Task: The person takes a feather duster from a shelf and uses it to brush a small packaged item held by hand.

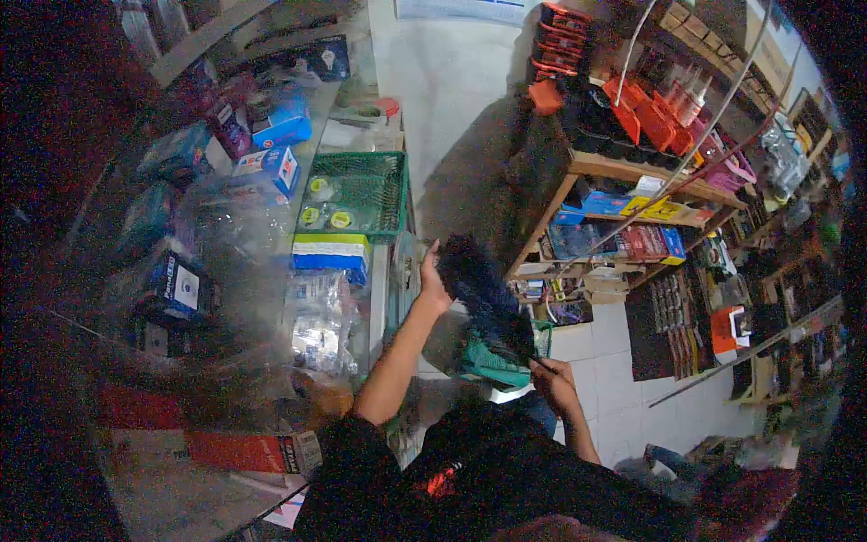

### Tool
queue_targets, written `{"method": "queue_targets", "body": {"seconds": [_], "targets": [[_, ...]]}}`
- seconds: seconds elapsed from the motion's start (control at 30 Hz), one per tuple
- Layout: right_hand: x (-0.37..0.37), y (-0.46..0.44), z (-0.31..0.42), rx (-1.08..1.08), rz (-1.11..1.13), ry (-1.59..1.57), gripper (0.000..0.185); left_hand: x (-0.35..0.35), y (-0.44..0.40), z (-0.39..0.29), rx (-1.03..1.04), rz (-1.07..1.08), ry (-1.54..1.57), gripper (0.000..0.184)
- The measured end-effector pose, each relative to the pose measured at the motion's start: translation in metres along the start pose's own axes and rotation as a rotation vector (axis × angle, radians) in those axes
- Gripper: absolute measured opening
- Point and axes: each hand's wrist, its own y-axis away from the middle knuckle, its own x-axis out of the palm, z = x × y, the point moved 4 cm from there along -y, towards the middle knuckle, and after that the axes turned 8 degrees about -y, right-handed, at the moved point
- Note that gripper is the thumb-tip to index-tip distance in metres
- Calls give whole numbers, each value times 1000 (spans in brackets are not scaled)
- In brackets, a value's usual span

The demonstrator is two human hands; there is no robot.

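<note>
My right hand is closed round the thin handle of a dark, shaggy duster. The duster slants up and to the left in front of my body, its fluffy head uppermost. Against the side of that head is my left hand, one finger pointing upward and the others partly hidden; it looks open, and whether it presses the fibres is unclear. Below the duster a green plastic basket shows in part, close to my body.
On the left, a glass counter bears a green basket with yellow-lidded items, a blue-and-white box and plastic-wrapped goods. Wooden shelves with orange bins rise on the right. Thin cables hang across there.
</note>
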Motion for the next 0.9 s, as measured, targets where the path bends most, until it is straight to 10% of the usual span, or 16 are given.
{"method": "queue_targets", "body": {"seconds": [0.53, 0.6, 0.67, 0.9], "targets": [[-6, -10, -21, -74, -43, -53, 21, -8, -8, 2, 54, -20, -69, 61], [-11, -11, -22, -116, -38, -14, 22, -22, -16, 9, -153, 443, 320, 64], [1, -1, 0, -114, -15, 84, 23, -34, -16, 10, -43, -145, -77, 70], [0, -6, -3, -180, -14, 131, 31, -14, -7, 1, -20, -33, 19, 69]]}}
